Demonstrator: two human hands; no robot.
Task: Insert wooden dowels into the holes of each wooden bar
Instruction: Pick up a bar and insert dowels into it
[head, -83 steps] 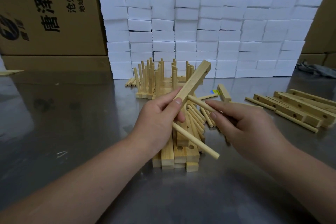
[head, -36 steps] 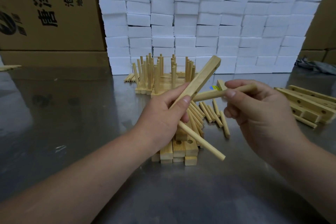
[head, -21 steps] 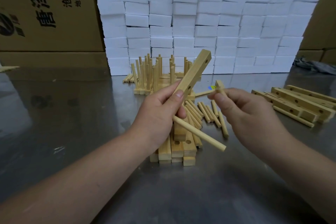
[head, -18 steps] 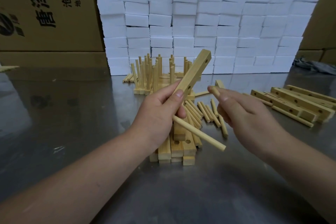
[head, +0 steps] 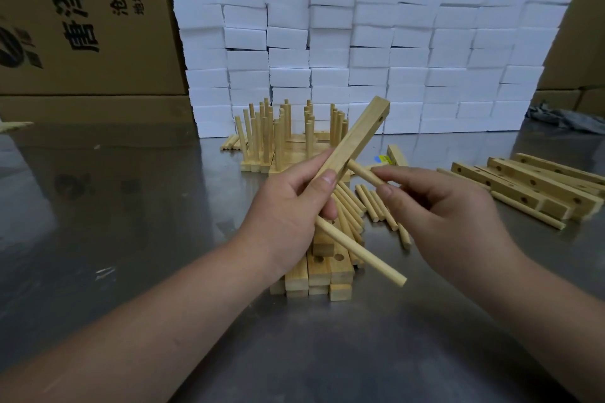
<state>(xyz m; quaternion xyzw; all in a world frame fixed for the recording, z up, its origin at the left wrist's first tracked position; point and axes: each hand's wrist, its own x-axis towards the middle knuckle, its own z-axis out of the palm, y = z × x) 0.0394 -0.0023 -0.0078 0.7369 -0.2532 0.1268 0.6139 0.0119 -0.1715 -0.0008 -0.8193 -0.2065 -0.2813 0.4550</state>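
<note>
My left hand [head: 288, 209] grips a wooden bar [head: 357, 139] that slants up to the right, an empty hole showing near its top end. One dowel [head: 363, 255] sticks out of the bar's lower part, below my fingers. My right hand [head: 438, 209] pinches a second dowel [head: 364, 172] whose tip meets the bar's side at mid-length. Loose dowels [head: 373, 203] lie on the table under my hands.
A stack of bare bars [head: 317, 271] lies under my left hand. Finished bars with upright dowels [head: 281, 137] stand behind. More drilled bars [head: 530, 183] lie at the right. A wall of white foam blocks [head: 376, 52] and cardboard boxes [head: 82, 20] close the back of the steel table [head: 131, 206].
My right hand picked a dowel from the table, turned it, and brought its tip against the bar's side. My left hand tilted the bar slightly steeper and kept its grip.
</note>
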